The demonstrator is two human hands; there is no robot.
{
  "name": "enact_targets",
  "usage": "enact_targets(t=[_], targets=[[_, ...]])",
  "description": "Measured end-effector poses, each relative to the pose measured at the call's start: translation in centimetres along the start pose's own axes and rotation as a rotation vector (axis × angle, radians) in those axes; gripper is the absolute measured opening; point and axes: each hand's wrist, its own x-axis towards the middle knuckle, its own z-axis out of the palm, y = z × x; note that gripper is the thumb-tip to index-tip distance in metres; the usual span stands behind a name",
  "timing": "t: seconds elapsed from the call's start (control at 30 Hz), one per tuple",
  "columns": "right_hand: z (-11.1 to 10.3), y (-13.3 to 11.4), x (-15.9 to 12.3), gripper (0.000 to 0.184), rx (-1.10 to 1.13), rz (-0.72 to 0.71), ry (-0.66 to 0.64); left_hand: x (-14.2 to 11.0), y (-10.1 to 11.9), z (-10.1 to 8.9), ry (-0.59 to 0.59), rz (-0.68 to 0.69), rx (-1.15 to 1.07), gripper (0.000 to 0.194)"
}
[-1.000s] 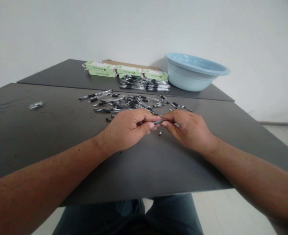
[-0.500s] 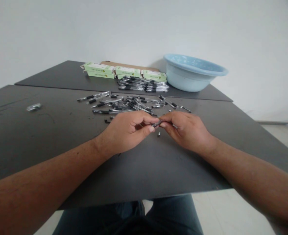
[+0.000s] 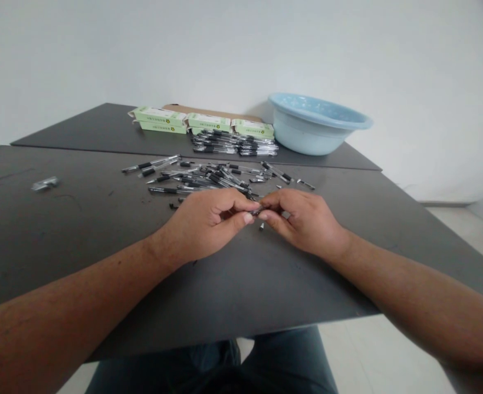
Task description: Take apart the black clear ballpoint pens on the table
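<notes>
Two hands [image 3: 208,224] close together, pinching a pen [image 3: 256,212], forearms [image 3: 114,279] angled inward

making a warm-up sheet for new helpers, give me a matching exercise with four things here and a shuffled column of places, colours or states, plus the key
1. left hand and right hand
2. basin
3. boxes
4. loose pens

A. pale green, near the back
B. scattered just beyond the hands
C. pinching a slim dark piece
D. light blue, at the back right

Pairs: 1-C, 2-D, 3-A, 4-B
</notes>
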Motion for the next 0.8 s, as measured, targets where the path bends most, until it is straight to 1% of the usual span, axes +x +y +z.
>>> enact_targets(t=[0.13, 0.23, 0.33, 0.43, 0.5, 0.53, 0.6, 0.7, 0.73, 0.8], targets=[[0.1, -0.1, 0.0, 0.022, 0.058, 0.022, -0.007, 0.0, -0.2, 0.0, -0.006, 0.019, 0.009, 0.02], [0.1, 0.0, 0.1, 0.015, 0.05, -0.016, -0.082, 0.0, -0.1, 0.1, -0.036, 0.021, 0.033, 0.018], [-0.2, 0.7, 0.3, 0.013, 0.01, 0.006, -0.149, 0.1, -0.1, 0.2, -0.005, -0.059, 0.087, 0.015], [-0.9, 2.2, 0.7, 0.013, -0.079, 0.098, -0.2, 0.3, -0.3, 0.1, 0.074, -0.174, 0.143, 0.01], [-1.5, 3.5, 0.9, 0.013, -0.151, 0.176, -0.233, 0.4, -0.4, 0.1, 0.116, -0.224, 0.159, 0.011], [-1.8, 4.1, 0.9, 0.013, -0.182, 0.213, -0.263, 0.5, -0.5, 0.1, 0.13, -0.235, 0.163, 0.011], [-2.1, 4.9, 0.9, 0.015, -0.219, 0.254, -0.371, 0.6, -0.5, 0.1, 0.137, -0.233, 0.17, 0.011], [-1.8, 5.2, 0.7, 0.017, -0.207, 0.208, -0.56, 0.6, -0.4, 0.0, 0.13, -0.215, 0.181, 0.009], [-1.6, 5.0, 0.7, 0.018, -0.202, 0.184, -0.597, 0.6, -0.4, 0.0, 0.128, -0.212, 0.184, 0.009], [-0.9, 4.5, 0.7, 0.02, -0.207, 0.151, -0.623, 0.7, -0.3, 0.0, 0.131, -0.211, 0.19, 0.01]])
